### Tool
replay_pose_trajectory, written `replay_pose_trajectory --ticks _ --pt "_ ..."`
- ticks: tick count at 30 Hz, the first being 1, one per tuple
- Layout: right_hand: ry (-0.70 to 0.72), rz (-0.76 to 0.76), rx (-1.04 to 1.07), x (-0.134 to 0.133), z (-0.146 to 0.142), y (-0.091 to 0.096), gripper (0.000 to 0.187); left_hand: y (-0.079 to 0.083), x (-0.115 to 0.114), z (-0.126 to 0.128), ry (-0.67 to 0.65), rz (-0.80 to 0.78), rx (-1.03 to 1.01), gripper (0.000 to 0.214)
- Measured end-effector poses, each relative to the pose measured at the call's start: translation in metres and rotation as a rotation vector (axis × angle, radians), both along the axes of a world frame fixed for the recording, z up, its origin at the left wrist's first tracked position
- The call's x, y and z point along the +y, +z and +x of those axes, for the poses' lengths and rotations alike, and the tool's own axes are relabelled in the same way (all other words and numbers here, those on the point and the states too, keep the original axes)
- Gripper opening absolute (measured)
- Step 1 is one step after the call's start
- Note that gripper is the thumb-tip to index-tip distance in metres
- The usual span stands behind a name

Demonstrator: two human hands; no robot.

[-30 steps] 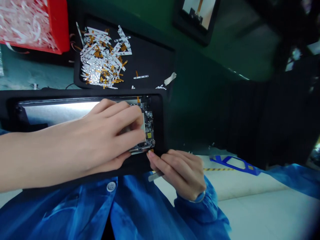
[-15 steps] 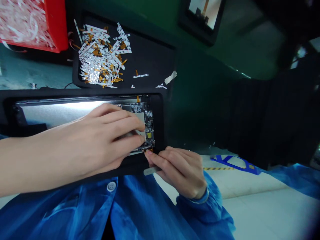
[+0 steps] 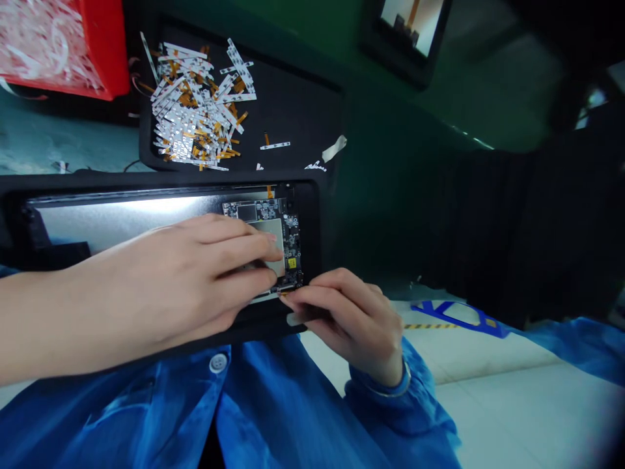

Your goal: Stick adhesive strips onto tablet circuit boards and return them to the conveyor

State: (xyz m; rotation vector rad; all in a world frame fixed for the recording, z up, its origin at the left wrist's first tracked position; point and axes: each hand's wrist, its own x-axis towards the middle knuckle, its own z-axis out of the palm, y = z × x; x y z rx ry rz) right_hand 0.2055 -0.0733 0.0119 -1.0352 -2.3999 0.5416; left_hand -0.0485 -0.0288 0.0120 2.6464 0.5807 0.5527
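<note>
The left hand rests its spread fingers on the circuit board, while the right hand, at the board's near edge, closes around a pale flat tool.

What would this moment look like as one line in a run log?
left hand: fingers on circuit board | right hand: holding flat metal tool at board's edge | nearby: black tray of flex strips

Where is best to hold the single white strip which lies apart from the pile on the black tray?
Pinch the narrow white strip at its middle, across the long edges, coming from above. It lies flat and alone on the black tray, so nothing blocks it. Keep off its thin orange tail.
</note>
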Motion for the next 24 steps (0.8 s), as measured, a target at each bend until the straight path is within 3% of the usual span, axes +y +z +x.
replay_pose_trajectory --ticks 11,18,24 --pt "-0.038 -0.023 -0.050 -0.009 -0.004 0.003 0.006 0.001 -0.002 0.000 -0.016 0.045 0.037 0.037" --pt "-0.088 0.100 -0.180 -0.011 -0.010 0.008 0.009 -0.001 -0.002 0.001 0.000 0.054 0.052 0.040" --pt "-0.130 -0.076 -0.082 0.003 -0.005 0.003 0.016 0.000 0.004 0.001 -0.048 0.074 0.097 0.046"
